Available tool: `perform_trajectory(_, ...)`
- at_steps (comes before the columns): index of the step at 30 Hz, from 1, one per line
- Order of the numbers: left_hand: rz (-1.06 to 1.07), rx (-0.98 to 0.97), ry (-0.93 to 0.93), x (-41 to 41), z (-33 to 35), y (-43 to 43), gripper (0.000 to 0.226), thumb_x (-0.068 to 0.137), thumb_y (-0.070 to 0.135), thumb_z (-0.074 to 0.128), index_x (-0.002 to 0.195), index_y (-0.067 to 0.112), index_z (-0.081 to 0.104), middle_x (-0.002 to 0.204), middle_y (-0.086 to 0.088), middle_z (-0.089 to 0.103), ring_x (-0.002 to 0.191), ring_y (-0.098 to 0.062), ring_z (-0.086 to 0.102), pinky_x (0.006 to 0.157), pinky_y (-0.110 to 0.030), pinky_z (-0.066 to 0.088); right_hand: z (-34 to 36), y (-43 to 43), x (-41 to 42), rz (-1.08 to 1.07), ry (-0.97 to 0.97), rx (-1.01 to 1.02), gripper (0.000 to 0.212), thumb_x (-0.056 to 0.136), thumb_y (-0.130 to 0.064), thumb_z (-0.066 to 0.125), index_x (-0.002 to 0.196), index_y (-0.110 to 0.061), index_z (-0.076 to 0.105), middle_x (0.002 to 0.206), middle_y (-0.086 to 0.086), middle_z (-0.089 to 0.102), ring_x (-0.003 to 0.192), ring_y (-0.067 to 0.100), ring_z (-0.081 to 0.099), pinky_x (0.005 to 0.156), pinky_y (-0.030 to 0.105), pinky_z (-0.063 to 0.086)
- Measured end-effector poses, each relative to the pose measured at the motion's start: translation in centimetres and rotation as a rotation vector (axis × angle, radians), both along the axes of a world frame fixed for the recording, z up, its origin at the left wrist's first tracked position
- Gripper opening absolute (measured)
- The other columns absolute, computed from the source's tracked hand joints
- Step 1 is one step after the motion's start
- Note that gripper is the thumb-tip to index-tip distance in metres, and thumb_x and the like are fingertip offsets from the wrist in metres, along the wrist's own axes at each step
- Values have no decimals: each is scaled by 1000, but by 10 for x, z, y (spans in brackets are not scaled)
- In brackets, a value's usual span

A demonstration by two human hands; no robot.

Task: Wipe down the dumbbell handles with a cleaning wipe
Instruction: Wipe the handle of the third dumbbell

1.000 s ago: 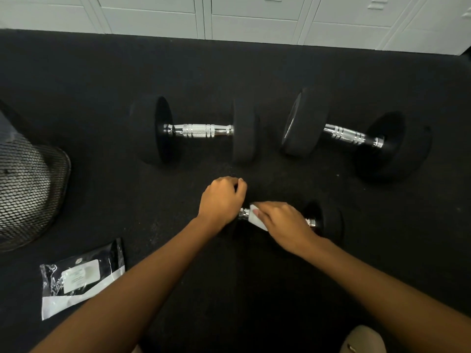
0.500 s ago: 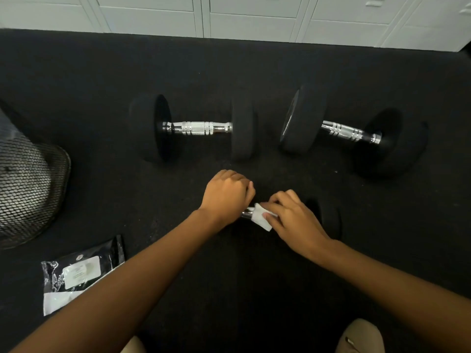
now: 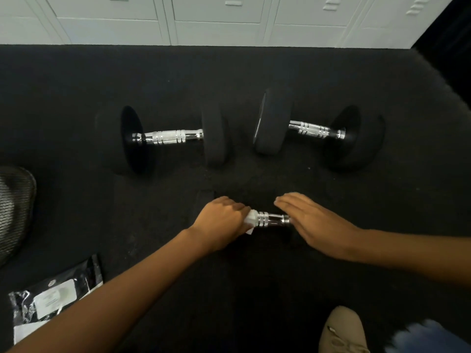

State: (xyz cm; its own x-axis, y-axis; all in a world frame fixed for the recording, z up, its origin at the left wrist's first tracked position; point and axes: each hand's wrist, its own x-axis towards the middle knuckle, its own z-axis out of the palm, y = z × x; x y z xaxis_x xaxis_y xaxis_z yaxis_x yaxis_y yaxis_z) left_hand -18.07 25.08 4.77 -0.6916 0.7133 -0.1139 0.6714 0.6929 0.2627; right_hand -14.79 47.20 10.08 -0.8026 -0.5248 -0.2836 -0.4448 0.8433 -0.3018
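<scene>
A small dumbbell lies on the black floor mat, its chrome handle (image 3: 272, 219) bare between my hands. My left hand (image 3: 221, 219) is closed around a white cleaning wipe (image 3: 251, 218) at the handle's left end and hides the left weight. My right hand (image 3: 312, 221) lies flat, fingers stretched out, over the right weight and covers it. Two larger dumbbells rest farther back: one at left with its handle (image 3: 168, 136) level, one at right with its handle (image 3: 316, 129) slanting down to the right.
A black pack of wipes (image 3: 51, 298) lies at the near left. A black mesh basket (image 3: 12, 207) stands at the left edge. White lockers (image 3: 229, 19) line the far edge of the mat. A tan shoe (image 3: 341, 329) shows at the bottom right.
The wipe has passed from my right hand to my left. My right hand has slid right and flattened over the small dumbbell's right weight, uncovering the handle.
</scene>
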Motion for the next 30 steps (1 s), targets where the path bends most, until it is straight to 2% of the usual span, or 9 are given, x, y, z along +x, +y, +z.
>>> perform_trajectory(4, -9, -47, 29, -1, -1, 4, 34, 96, 28, 46, 129, 19, 49, 126, 0, 57, 112, -19, 54, 97, -30, 39, 7, 26, 2, -17, -168, 75, 53, 101, -23, 28, 148, -17, 5, 156, -8, -1, 135, -2, -13, 99, 5, -13)
perform_trajectory(6, 17, -62, 12, 2, 0, 6, 31, 94, 21, 49, 125, 18, 50, 123, 0, 57, 109, -19, 54, 91, -29, 42, 1, 29, 5, -36, -197, 64, 56, 101, -29, 27, 148, -20, -1, 154, -11, -9, 133, -4, -19, 99, 4, -16)
perform_trajectory(8, 52, -48, -10, 5, -1, 10, 31, 92, 17, 52, 123, 16, 51, 122, 0, 57, 109, -19, 53, 89, -29, 43, -8, 26, 9, -75, -199, 38, 59, 100, -34, 27, 147, -21, -6, 152, -12, -17, 134, -3, -22, 108, 13, -12)
perform_trajectory(10, 93, -11, -35, 7, -2, 15, 32, 91, 15, 52, 122, 16, 52, 121, 0, 57, 109, -18, 53, 85, -27, 42, -16, 21, 14, -128, -164, -1, 60, 100, -36, 26, 146, -21, -8, 151, -13, -19, 134, -2, -23, 105, 12, -14)
perform_trajectory(13, 142, 49, -71, 7, -5, 27, 30, 90, 15, 54, 120, 17, 53, 117, 1, 57, 109, -17, 53, 77, -22, 38, -26, 13, 19, -227, -92, -79, 58, 100, -36, 24, 146, -20, -6, 149, -16, -16, 134, -3, -22, 99, 7, -17)
perform_trajectory(17, 155, 148, -70, 11, -9, 44, 26, 90, 13, 53, 116, 13, 56, 115, -4, 60, 106, -21, 56, 82, -25, 42, -44, 1, 23, -313, 28, -116, 55, 100, -37, 20, 146, -17, -4, 150, -12, -11, 133, -3, -22, 100, 9, -21)
perform_trajectory(23, 161, 213, -26, 21, -15, 38, 42, 84, 8, 64, 125, 8, 56, 123, -10, 61, 113, -23, 58, 94, -31, 46, -58, -2, 27, -352, 195, -167, 60, 93, -38, 17, 145, -7, 17, 153, 8, 20, 136, 4, -4, 112, 34, 0)
perform_trajectory(27, 204, 211, -17, 20, -13, 36, 39, 83, 10, 66, 122, 10, 59, 118, -8, 64, 107, -22, 60, 90, -29, 47, -61, -1, 25, -343, 234, -153, 58, 94, -34, 23, 143, -4, 23, 150, 12, 28, 138, 12, 7, 112, 37, 5)
perform_trajectory(30, 357, 195, -66, 10, -10, 50, 22, 94, 18, 51, 112, 11, 60, 111, -6, 64, 101, -21, 58, 81, -27, 44, -63, -3, 17, -364, 247, -146, 56, 95, -33, 23, 142, -3, 27, 147, 13, 32, 138, 20, 19, 112, 35, 8)
